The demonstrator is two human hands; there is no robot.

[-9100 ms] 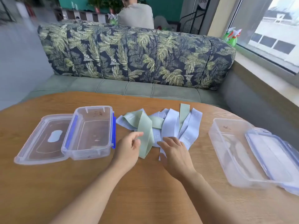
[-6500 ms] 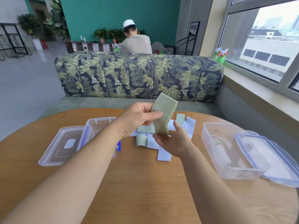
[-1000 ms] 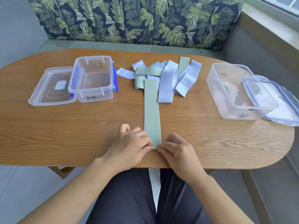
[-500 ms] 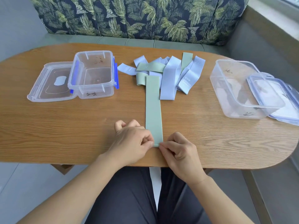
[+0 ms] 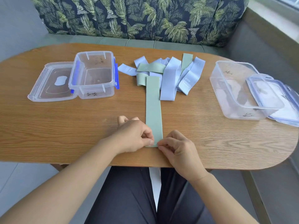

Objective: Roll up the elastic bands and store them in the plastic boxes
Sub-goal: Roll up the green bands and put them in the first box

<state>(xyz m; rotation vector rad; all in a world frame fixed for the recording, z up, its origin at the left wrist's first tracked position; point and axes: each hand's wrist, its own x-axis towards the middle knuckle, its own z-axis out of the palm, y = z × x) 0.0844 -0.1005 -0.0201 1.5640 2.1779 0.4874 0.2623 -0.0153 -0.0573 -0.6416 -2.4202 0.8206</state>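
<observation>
**A lounge seating corner by a window**

This looks like a sitting area, in a home or a casual lounge; which of the two cannot be told. A long oval wooden table with a visible grain point(image 5: 64, 126) stands in front of an upholstered sofa whose padded dark backrest is printed with green palm leaves point(image 5: 145, 18), above plain grey-green seat cushions point(image 5: 113, 40). At the right the grey upholstery point(image 5: 267, 50) turns the corner beneath a pale window ledge point(image 5: 273, 21). The floor is of pale grey tiles point(image 5: 19, 180).

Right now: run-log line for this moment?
step: roll start | left hand: pinches green band near end | right hand: pinches same end | band: flat on table | left box, right box: open, empty
</observation>
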